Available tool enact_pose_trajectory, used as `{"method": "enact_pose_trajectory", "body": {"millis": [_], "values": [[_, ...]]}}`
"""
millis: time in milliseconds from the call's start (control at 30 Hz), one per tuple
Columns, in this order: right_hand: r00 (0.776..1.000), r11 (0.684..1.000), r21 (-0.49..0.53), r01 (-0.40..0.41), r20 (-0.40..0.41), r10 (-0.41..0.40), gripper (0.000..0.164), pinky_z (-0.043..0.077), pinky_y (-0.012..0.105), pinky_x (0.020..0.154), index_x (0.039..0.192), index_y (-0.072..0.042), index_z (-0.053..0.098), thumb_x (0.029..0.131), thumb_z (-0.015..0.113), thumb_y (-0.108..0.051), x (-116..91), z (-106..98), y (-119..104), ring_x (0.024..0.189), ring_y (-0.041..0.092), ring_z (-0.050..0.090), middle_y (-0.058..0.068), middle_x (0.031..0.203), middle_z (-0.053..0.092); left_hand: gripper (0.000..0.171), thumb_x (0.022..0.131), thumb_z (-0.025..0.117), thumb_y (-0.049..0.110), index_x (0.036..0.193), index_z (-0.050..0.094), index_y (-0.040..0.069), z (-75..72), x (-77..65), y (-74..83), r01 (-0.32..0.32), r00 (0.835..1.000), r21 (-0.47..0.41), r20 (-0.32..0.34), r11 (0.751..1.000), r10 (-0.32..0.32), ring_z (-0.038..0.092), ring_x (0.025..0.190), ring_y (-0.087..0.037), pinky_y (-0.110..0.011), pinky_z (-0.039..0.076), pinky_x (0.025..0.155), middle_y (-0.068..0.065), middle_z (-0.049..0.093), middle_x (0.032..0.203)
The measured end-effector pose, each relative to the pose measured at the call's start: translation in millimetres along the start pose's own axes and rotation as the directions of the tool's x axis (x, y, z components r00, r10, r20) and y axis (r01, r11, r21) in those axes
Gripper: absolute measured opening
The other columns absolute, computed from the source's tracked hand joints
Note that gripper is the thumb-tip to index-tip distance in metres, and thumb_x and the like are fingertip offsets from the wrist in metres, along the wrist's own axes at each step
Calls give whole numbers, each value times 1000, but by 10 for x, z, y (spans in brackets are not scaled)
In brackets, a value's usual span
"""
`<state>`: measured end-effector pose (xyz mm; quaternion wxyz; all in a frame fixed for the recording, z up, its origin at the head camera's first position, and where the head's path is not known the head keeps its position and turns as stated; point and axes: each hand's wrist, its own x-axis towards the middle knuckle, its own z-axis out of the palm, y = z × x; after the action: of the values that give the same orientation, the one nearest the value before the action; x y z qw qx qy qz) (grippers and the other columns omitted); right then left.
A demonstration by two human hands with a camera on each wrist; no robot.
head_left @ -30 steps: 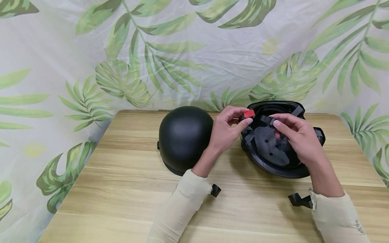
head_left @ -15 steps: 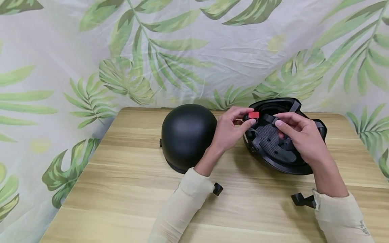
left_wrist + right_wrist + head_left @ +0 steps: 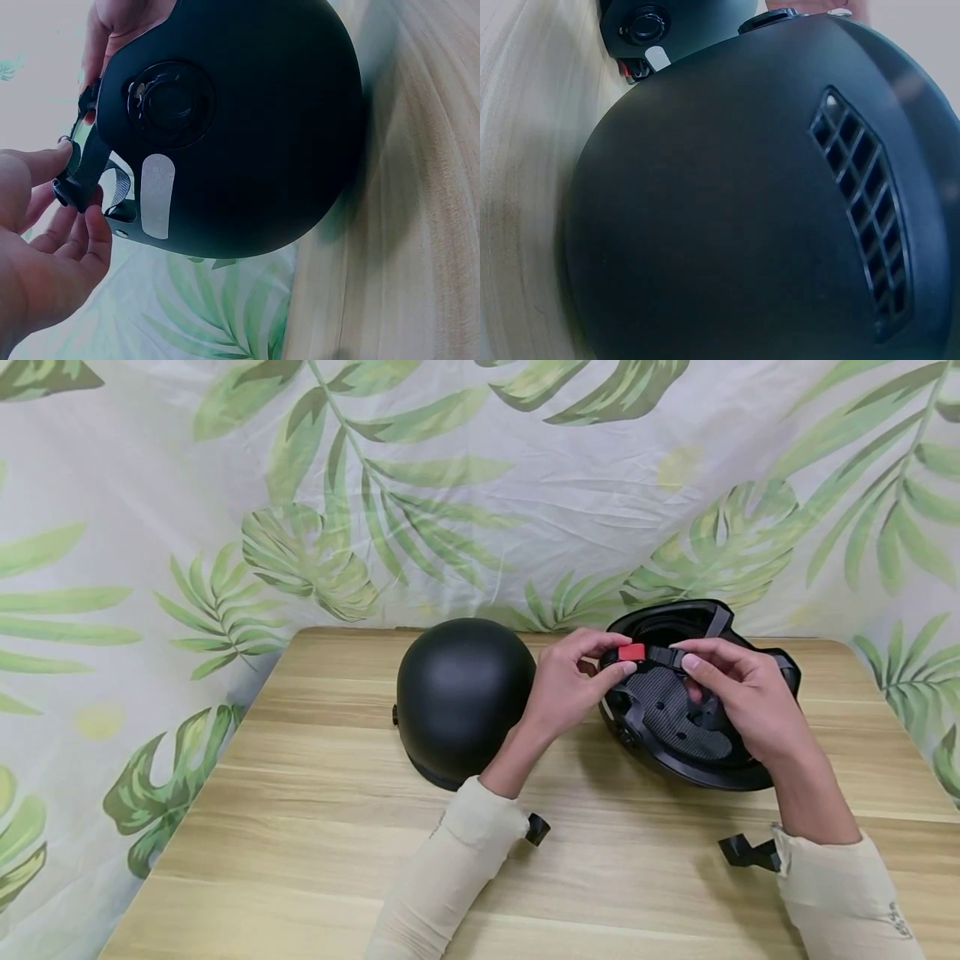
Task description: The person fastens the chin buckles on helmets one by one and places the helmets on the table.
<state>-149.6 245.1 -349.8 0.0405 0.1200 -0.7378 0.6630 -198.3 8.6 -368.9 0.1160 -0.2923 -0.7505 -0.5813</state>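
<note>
An upturned black helmet (image 3: 667, 760) lies at the right of the table in the head view, its padded inside facing up. Over its opening my left hand (image 3: 566, 681) pinches the red buckle piece (image 3: 631, 652) on one chin strap between thumb and fingers. Opposite it, my right hand (image 3: 750, 702) pinches the black buckle piece (image 3: 663, 658). Both pieces are lined up end to end, right at each other. From the left wrist view, the left fingers (image 3: 94, 240) hold the dark strap (image 3: 86, 169) beside the helmet's rim.
A second black helmet (image 3: 465, 693) sits dome up just left of the upturned one, partly behind the left forearm. Behind the wooden table (image 3: 300, 843) hangs a leaf-patterned cloth (image 3: 450, 485). Black wrist mounts (image 3: 742, 852) stick out from the sleeves.
My left hand has brought the red buckle piece rightward and level with the black one, closing the gap between them. The upturned helmet has tilted slightly. My right hand keeps its grip.
</note>
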Motion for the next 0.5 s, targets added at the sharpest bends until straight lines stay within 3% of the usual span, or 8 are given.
{"method": "enact_pose_trajectory", "body": {"millis": [500], "values": [[1000, 990, -140, 13, 25, -9, 21, 43, 26, 64, 124, -4, 74, 107, 64, -12, -5, -9, -9, 74, 17, 56, 2, 79, 61, 29, 91, 85, 13, 119, 79, 6, -35, 6, 25, -19, 998, 19, 55, 1000, 18, 65, 90, -9, -19, 56, 75, -7, 76, 111]]}}
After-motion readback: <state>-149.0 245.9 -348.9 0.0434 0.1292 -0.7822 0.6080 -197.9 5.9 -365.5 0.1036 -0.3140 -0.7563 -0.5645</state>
